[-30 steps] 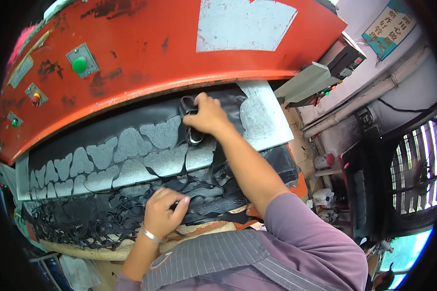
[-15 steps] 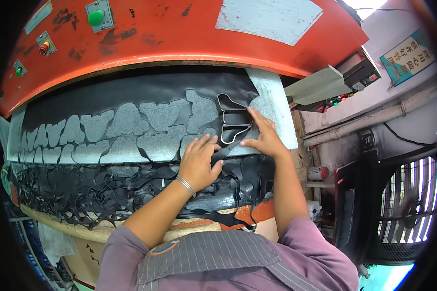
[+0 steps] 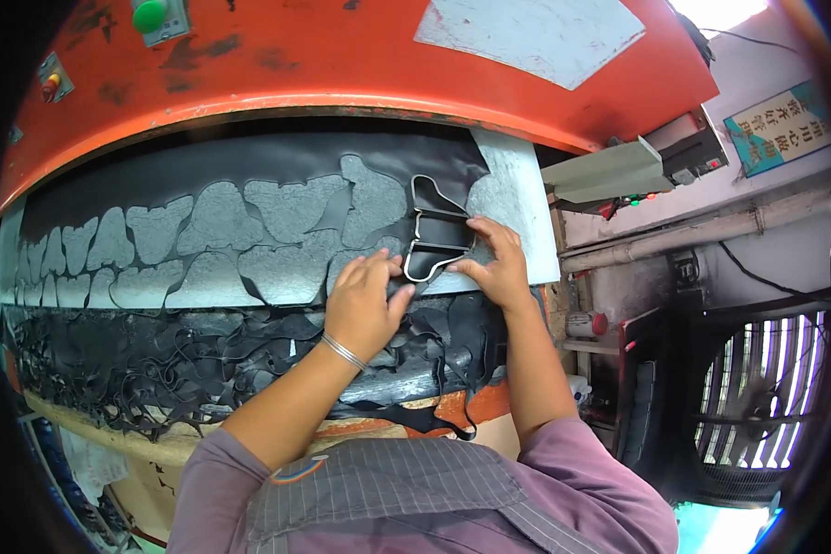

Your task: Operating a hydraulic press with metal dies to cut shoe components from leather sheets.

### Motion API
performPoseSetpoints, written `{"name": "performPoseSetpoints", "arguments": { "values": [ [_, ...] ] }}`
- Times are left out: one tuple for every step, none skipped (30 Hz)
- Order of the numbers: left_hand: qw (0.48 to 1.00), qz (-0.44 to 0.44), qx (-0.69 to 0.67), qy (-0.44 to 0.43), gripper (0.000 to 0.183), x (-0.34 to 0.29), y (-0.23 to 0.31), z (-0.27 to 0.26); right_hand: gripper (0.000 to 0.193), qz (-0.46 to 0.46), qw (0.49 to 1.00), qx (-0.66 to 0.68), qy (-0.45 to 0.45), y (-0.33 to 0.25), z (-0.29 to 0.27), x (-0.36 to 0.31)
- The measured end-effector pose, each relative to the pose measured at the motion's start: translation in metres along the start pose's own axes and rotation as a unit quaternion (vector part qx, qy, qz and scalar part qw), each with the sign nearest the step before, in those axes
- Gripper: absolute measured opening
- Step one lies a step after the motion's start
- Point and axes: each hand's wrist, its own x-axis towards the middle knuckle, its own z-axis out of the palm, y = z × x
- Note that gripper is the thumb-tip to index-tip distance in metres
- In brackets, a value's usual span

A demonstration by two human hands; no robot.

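A metal cutting die [image 3: 441,247] with a curved outline and crossbars stands on a black sheet [image 3: 277,157] of leather-like material. My right hand [image 3: 500,265] holds the die's right edge between thumb and fingers. Close by its lower left side is my left hand [image 3: 364,305], fingers stretched out and thumb apart; whether the fingertips touch the rim is hard to tell. Left of the die, rows of cut-out gaps in the sheet show the pale board [image 3: 526,194] beneath, with thin black strips between them.
An orange press beam [image 3: 341,78] with a green button [image 3: 149,16] spans the far side. Tangled black scraps [image 3: 185,360] hang along the near edge. To the right are a grey metal bracket [image 3: 609,173], a red-lidded jar [image 3: 586,324] and a large fan [image 3: 757,406].
The die has turned slightly, its lower end shifting left and toward me. My right hand has closed in on its edge. The whole view has shifted a little.
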Motion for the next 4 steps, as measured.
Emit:
{"name": "performPoseSetpoints", "arguments": {
  "values": [
    [1.0, -0.021, -0.008, 0.019, 0.027, 0.0026, -0.0008, 0.0026, 0.068, 0.005, 1.0, -0.004, 0.005, -0.0005, 0.0017, 0.0008],
    [1.0, -0.015, -0.011, 0.014, 0.027, 0.0036, -0.002, 0.0039, 0.067, 0.005, 1.0, 0.003, 0.008, -0.0011, 0.0046, 0.002],
    [0.999, -0.029, -0.003, 0.016, 0.028, 0.0038, -0.0045, 0.0035, 0.067, 0.006, 1.0, 0.011, 0.012, -0.0018, 0.0072, 0.0034],
    [0.999, -0.044, 0.006, 0.02, 0.029, 0.0029, -0.0063, 0.0033, 0.066, 0.008, 1.0, 0.012, 0.005, -0.0022, 0.0076, 0.0048]
  ]
}}
